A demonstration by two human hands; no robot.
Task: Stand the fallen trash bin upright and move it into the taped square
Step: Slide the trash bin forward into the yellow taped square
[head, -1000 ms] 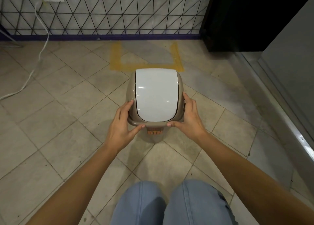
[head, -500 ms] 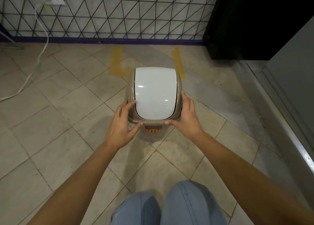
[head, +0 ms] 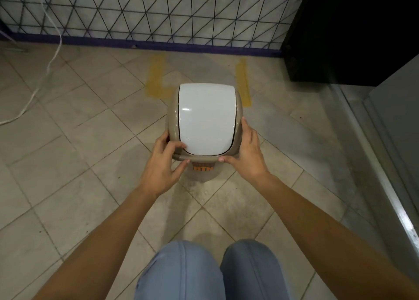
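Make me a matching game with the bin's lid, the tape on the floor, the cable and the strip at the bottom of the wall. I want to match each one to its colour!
Things:
1. swing lid of the trash bin
2. floor tape
3. cable
4. baseboard strip

Colours and places:
A. purple, along the foot of the wall
B. yellow, marking a square beyond the bin
C. glossy white, on top between both hands
D. white, trailing over the tiles at far left

Pairs: 1-C, 2-B, 3-D, 4-A
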